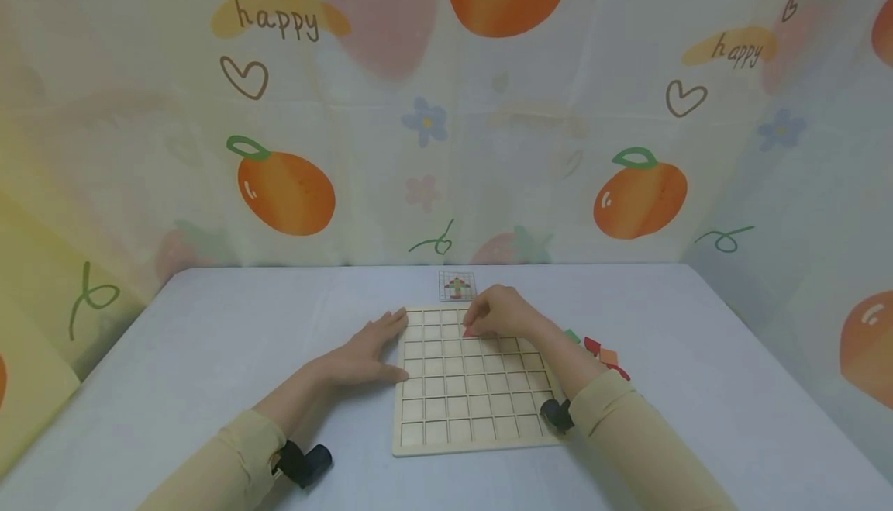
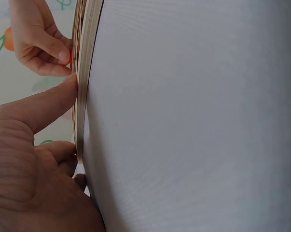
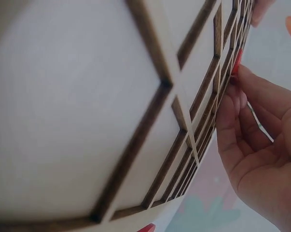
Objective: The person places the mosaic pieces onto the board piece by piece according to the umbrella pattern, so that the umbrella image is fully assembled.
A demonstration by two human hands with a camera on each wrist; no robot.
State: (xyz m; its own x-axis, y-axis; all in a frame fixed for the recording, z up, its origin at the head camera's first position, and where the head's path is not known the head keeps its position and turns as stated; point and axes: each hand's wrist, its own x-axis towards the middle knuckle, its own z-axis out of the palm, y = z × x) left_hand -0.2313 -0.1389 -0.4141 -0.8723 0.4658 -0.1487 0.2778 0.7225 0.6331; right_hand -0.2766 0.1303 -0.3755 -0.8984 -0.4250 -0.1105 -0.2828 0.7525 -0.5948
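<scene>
as the right hand [image 1: 504, 312] pinches, a red piece [image 1: 469, 333] protrudes beneath it.

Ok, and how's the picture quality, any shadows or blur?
Head view: dim, fairly even light, soft shadow by the left hand; left wrist view: shadow band on the white table along the board, picture darkening rightward; right wrist view: printed cloth behind the right hand looks blurred.
</scene>
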